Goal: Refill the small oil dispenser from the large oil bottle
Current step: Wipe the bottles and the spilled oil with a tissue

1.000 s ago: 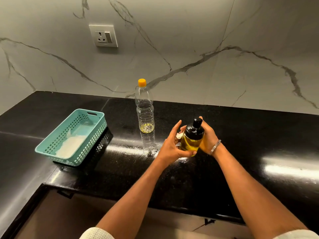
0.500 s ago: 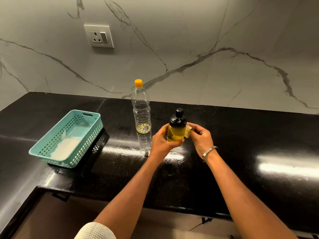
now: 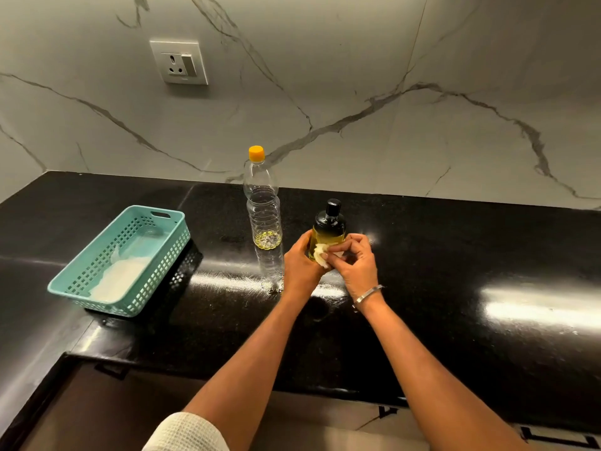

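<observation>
1. left hand (image 3: 300, 266): grip closed round the small oil dispenser (image 3: 326, 232), upright on the tabletop (image 3: 455, 255).
2. right hand (image 3: 356, 265): fingertips pinch a tissue (image 3: 320, 257) against its glass.
3. large oil bottle (image 3: 262, 203): capped, just beside.
4. risk: oily glass may slip or tip.

I have one view only, from a wide-angle camera worn on the head. It looks forward and down over both forearms onto a black counter (image 3: 455, 255), close below, and faces the marble wall (image 3: 357, 76) at the far side.
</observation>
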Demonstrator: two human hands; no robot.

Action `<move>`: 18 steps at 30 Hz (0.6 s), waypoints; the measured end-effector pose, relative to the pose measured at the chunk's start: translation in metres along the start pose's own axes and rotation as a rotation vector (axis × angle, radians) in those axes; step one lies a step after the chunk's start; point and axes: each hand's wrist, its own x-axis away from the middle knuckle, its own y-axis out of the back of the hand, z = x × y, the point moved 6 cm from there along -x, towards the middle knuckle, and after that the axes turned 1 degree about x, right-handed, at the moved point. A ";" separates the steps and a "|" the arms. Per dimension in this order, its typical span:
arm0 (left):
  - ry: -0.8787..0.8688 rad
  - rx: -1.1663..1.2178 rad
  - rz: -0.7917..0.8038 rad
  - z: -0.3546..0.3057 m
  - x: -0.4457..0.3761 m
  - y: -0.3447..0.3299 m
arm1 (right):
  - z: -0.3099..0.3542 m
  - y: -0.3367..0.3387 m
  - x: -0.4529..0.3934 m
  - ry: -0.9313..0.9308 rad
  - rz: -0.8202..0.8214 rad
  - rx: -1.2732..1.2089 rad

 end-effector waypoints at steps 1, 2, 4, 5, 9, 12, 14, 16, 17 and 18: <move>-0.003 -0.005 -0.017 -0.001 0.001 -0.001 | 0.001 -0.003 0.000 0.042 -0.029 0.062; -0.007 -0.010 -0.034 -0.002 0.001 -0.001 | 0.003 -0.006 0.001 0.088 -0.074 0.124; -0.015 -0.009 -0.055 -0.004 0.002 -0.003 | 0.005 -0.008 0.001 0.126 -0.181 0.209; -0.011 -0.009 -0.055 -0.003 0.002 -0.004 | 0.007 -0.007 0.000 0.114 -0.234 0.225; 0.012 -0.008 -0.054 -0.001 0.005 -0.007 | 0.015 -0.005 -0.006 0.098 -0.273 0.211; 0.003 0.012 -0.044 -0.005 0.006 -0.010 | 0.017 -0.003 -0.009 0.124 -0.241 0.115; -0.014 0.012 -0.036 -0.008 0.005 -0.010 | 0.013 -0.002 -0.008 0.115 -0.210 0.042; -0.017 0.025 -0.037 -0.007 0.005 -0.009 | 0.006 0.000 -0.005 0.089 -0.149 0.011; -0.011 0.041 -0.034 -0.006 0.004 -0.009 | 0.001 0.001 -0.003 0.076 -0.113 -0.003; -0.007 0.064 -0.027 -0.006 0.004 -0.008 | -0.003 0.003 -0.001 0.072 -0.085 -0.010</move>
